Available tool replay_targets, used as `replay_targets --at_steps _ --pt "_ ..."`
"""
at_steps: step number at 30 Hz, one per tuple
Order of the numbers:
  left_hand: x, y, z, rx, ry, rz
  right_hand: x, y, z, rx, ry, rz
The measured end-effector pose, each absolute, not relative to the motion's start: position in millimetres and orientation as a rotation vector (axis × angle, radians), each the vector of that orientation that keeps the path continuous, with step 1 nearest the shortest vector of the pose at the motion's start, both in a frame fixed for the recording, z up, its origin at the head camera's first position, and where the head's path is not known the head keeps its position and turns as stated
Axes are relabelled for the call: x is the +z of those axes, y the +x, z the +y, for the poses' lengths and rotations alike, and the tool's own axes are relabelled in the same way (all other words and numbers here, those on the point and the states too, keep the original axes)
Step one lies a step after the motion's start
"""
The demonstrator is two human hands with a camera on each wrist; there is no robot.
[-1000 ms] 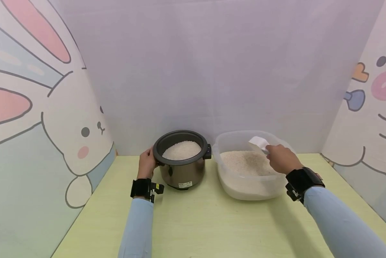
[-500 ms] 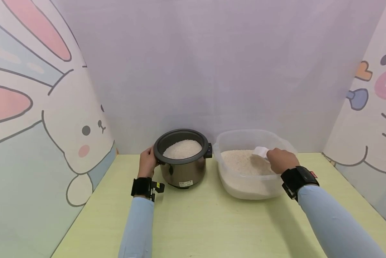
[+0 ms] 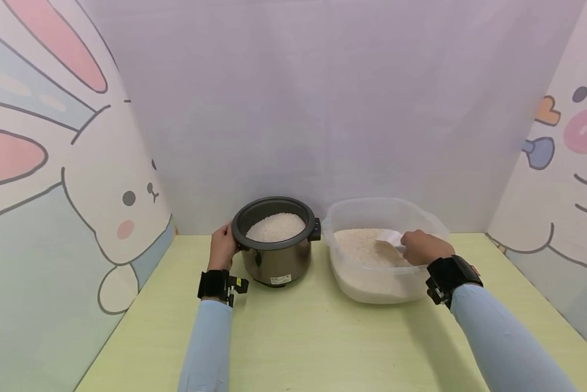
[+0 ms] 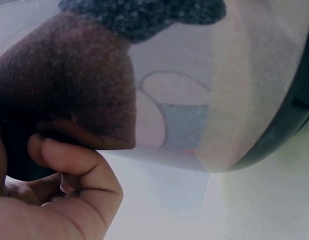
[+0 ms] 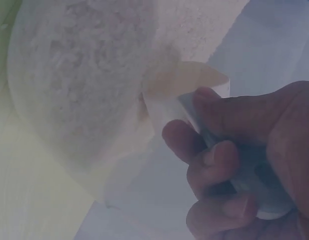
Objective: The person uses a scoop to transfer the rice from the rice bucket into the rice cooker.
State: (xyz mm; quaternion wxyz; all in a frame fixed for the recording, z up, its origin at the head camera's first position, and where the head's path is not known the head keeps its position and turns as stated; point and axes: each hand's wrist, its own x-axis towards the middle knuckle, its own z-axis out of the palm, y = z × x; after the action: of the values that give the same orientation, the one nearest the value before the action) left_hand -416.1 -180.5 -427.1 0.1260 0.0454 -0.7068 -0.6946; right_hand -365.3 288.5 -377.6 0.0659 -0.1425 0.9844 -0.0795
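My left hand (image 3: pixel 221 247) grips the side handle of a dark rice cooker (image 3: pixel 280 264), which has no lid on it. Inside the pot lies a mound of white rice (image 3: pixel 276 227). In the left wrist view, fingers (image 4: pixel 74 160) curl round the black handle (image 4: pixel 24 150) beside the cooker's shiny wall. Over a translucent plastic tub (image 3: pixel 367 208) of rice (image 3: pixel 354 245), my right hand (image 3: pixel 423 247) holds a white scoop (image 3: pixel 391 238) by its handle. The scoop's (image 5: pixel 167 110) front end is at the rice, as the right wrist view shows.
Cooker and tub stand side by side on a pale green table (image 3: pixel 313 343), close to a plain lilac backdrop (image 3: pixel 293 109). Cartoon-printed panels (image 3: pixel 102 218) rise along both sides. A second black handle (image 3: pixel 315 229) juts from the cooker toward the tub.
My right hand has come down and slightly left, lowering the scoop from above the tub to the rice. The left hand and cooker stay put.
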Motion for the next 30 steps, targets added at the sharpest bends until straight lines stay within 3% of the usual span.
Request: replay_targets --at_steps 13,30 --pt "-427.4 -415.8 -180.0 -1.998 0.127 -2.079 -377.1 -368.6 288.4 -0.426 -0.694 2.845" --pt "-427.8 -418.5 -181.0 -2.027 0.147 -2.057 -375.6 -376.1 294.4 -0.639 -0.807 2.644"
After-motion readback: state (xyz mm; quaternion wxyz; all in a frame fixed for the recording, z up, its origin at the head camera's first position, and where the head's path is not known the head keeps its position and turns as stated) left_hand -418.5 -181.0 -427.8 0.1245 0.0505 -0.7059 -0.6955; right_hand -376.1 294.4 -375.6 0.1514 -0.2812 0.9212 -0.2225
